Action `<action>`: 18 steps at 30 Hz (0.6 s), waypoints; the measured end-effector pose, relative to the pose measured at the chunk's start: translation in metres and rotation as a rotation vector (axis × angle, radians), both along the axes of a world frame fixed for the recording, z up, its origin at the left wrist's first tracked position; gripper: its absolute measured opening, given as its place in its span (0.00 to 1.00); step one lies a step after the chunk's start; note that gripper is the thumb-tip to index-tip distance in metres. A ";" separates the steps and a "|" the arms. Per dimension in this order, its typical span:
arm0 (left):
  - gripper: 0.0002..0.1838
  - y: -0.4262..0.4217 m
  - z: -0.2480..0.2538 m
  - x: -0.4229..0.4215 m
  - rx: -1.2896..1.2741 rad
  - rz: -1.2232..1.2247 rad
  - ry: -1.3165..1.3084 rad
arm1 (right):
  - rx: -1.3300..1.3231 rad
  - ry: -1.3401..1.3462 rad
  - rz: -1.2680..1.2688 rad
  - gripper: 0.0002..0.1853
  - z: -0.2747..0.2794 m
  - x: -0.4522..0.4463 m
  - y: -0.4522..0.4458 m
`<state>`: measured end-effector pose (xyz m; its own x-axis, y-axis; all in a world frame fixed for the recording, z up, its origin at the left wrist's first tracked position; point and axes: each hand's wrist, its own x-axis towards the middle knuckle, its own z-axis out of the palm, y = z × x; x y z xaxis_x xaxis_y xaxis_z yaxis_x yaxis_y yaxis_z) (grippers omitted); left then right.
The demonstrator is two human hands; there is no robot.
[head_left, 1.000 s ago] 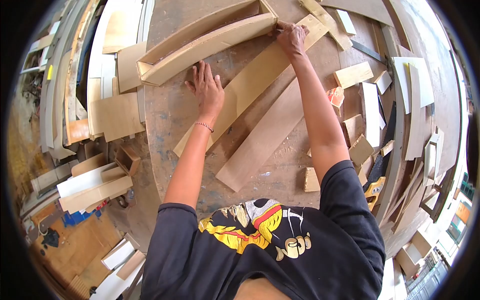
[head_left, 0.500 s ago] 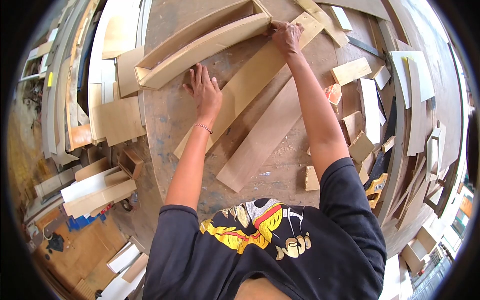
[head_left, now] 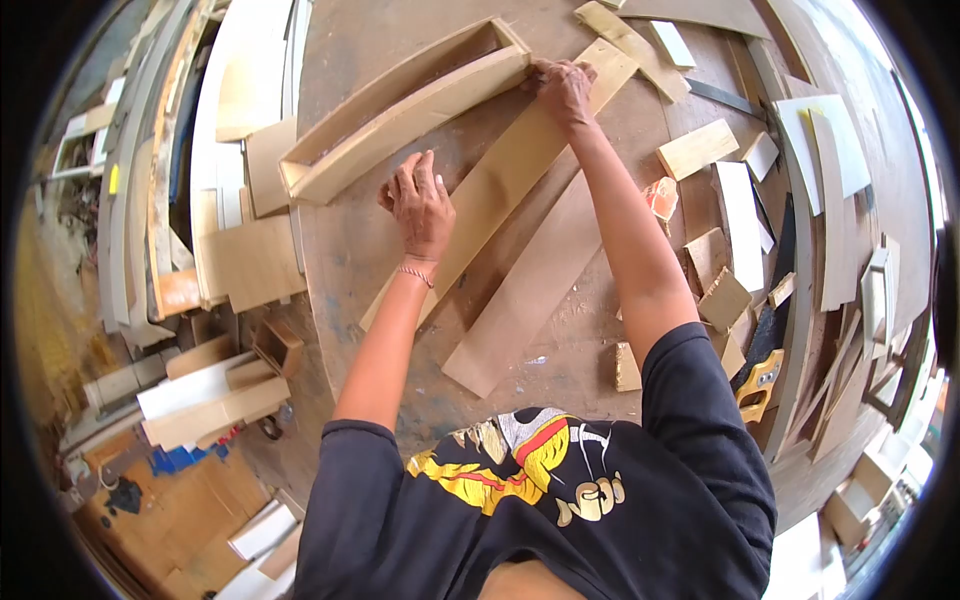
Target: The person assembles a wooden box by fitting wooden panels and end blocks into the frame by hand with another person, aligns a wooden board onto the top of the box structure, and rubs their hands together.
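A long, narrow open wooden box (head_left: 400, 122) lies slantwise on the worktable (head_left: 345, 235). At its right end is my right hand (head_left: 566, 92), fingers curled and pressed together beside the corner; whatever they pinch is hidden. Below the box's front wall I see my left hand (head_left: 420, 207), its fingers bent and a little apart, holding nothing. A long pale board (head_left: 500, 170) runs diagonally beneath my right hand and past my left. Parallel to it rests a shorter brown board (head_left: 525, 290).
Offcuts and a small block (head_left: 697, 149) lie on the right, near an orange-and-white item (head_left: 660, 198) and a saw with a yellow handle (head_left: 760, 385). Stacked panels (head_left: 250, 262) stand on the left. Another plank (head_left: 632, 48) crosses near the pale board's far end.
The box's right end and my right hand have shifted left and slightly nearer. My left hand has drawn back from the front wall, and its fingers are more bent. The view has shifted a little.
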<state>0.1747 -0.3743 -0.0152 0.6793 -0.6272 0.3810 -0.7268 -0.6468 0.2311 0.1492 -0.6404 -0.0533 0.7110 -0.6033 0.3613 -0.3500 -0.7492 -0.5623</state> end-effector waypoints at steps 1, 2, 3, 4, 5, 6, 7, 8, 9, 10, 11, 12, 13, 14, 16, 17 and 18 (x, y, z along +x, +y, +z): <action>0.23 -0.006 0.009 -0.002 -0.030 -0.051 -0.065 | 0.003 -0.007 -0.022 0.11 0.002 -0.001 0.000; 0.25 -0.015 0.018 0.002 -0.088 -0.097 -0.159 | 0.004 -0.007 -0.016 0.12 0.002 -0.001 0.002; 0.25 -0.027 0.031 0.007 -0.084 -0.117 -0.161 | 0.005 -0.006 -0.008 0.13 0.003 -0.001 0.002; 0.25 -0.042 0.047 0.014 -0.127 -0.145 -0.167 | -0.038 0.102 -0.020 0.15 -0.002 0.001 0.000; 0.25 -0.056 0.060 0.022 -0.171 -0.173 -0.172 | -0.033 0.098 -0.040 0.15 -0.002 0.001 -0.001; 0.29 -0.067 0.068 0.033 -0.100 -0.211 -0.127 | -0.029 0.091 -0.047 0.16 -0.002 0.001 0.000; 0.29 -0.078 0.068 0.043 -0.101 -0.227 -0.132 | -0.027 0.082 -0.052 0.17 0.002 0.001 0.001; 0.30 -0.088 0.069 0.052 0.070 -0.283 -0.077 | -0.021 0.096 -0.043 0.17 0.005 -0.001 0.002; 0.32 -0.098 0.068 0.061 0.242 -0.334 -0.023 | -0.021 0.090 -0.053 0.17 0.007 -0.002 0.003; 0.32 -0.107 0.069 0.070 0.247 -0.354 -0.028 | -0.021 0.086 -0.052 0.17 0.008 -0.003 0.004; 0.32 -0.116 0.069 0.079 0.251 -0.363 -0.034 | -0.019 0.081 -0.050 0.17 0.009 -0.003 0.003; 0.32 -0.125 0.081 0.083 0.391 -0.361 0.206 | -0.019 0.082 -0.065 0.18 0.005 -0.001 0.002; 0.31 -0.131 0.085 0.088 0.532 -0.349 0.450 | -0.011 0.080 -0.071 0.18 0.007 -0.002 0.003; 0.29 -0.135 0.076 0.100 0.501 -0.435 0.417 | -0.006 0.082 -0.059 0.18 0.009 -0.004 0.004; 0.28 -0.144 0.078 0.114 0.554 -0.467 0.624 | 0.000 0.084 -0.051 0.18 0.011 -0.005 0.005; 0.27 -0.146 0.078 0.119 0.597 -0.494 0.831 | -0.002 0.077 -0.050 0.18 0.012 -0.005 0.005; 0.29 -0.148 0.078 0.120 0.569 -0.492 0.894 | -0.006 0.071 -0.049 0.18 0.010 -0.003 0.004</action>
<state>0.2945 -0.5223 0.0623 0.1998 -0.8235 -0.5310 -0.6525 -0.5161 0.5548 0.1457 -0.6361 -0.0429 0.7042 -0.6364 0.3147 -0.4254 -0.7331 -0.5307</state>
